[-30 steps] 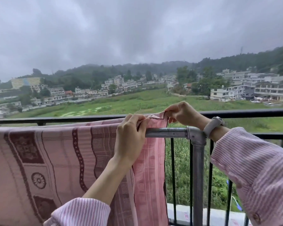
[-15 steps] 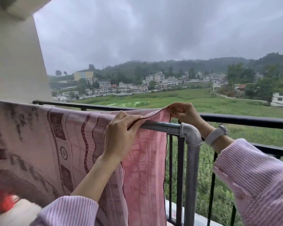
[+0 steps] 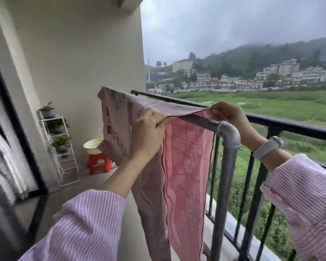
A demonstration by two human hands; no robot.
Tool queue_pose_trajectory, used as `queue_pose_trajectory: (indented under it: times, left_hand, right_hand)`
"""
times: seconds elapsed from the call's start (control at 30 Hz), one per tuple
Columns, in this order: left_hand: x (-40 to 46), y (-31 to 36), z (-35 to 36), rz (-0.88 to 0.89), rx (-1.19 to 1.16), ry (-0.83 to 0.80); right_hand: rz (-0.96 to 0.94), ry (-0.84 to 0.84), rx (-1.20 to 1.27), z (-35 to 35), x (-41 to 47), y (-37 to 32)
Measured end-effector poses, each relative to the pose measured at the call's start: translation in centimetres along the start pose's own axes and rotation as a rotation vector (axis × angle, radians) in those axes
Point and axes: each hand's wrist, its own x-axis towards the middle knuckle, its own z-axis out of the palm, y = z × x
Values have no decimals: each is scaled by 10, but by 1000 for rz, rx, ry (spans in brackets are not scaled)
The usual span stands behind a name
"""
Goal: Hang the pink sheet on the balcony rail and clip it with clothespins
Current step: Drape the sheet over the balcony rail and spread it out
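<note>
Sheet (image 3: 186, 166), pink patterned cotton, draped over grey steel pipe rail (image 3: 201, 122); long axis runs left. Left hand (image 3: 149, 130) and right hand (image 3: 226, 113) both pinch its near edge, apart.

Both arms reach forward, the left hand (image 3: 149, 129) and right hand (image 3: 227, 114) each closed in a pinching grip.

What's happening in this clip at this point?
A person on a balcony is hanging a pink sheet over a grey metal pipe rail. The left hand pinches the sheet's top edge on the near side; the right hand pinches its end over the rail. The sheet is draped along the rail and hangs down. No clothespins are visible, so clipping is not yet done. A red stool and a plant rack stand by the wall.
</note>
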Motion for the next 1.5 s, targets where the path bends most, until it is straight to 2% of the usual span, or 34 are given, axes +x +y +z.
queue_pose_trajectory:
  times: [0.03,0.1,0.2,0.4,0.53,0.67,0.77,1.03,1.2,1.33,1.5]
  left_hand:
    - [-3,4,1,6,8,-12]
    - [-38,73,-5,10,117,-49]
    - [-42,75,-9,-7,124,-17]
    - [-30,99,-9,20,37,67]
    - [-36,124,3,-17,26,125]
    - [-56,139,32,-55,118,91]
    - [-83,137,47,-71,168,96]
    - [-153,107,67,-331,98,37]
    - [-161,106,71,-346,82,84]
    - [-164,105,77,-427,46,58]
    - [-168,104,83,-433,28,96]
  right_hand:
    - [-24,-9,-20,-3,0,5]
    - [-44,-48,58,-44,-40,-3]
    - [6,-28,6,-36,-44,-2]
    - [13,56,87,-51,-32,-17]
    - [-12,22,91,-67,-47,-13]
    - [89,-20,103,-68,-62,19]
    - [121,-66,87,-60,-80,32]
    - [139,-117,236,-31,-133,35]
    - [178,-206,301,-12,-162,34]
    - [210,-226,313,0,-176,34]
    - [235,-210,338,-1,-184,33]
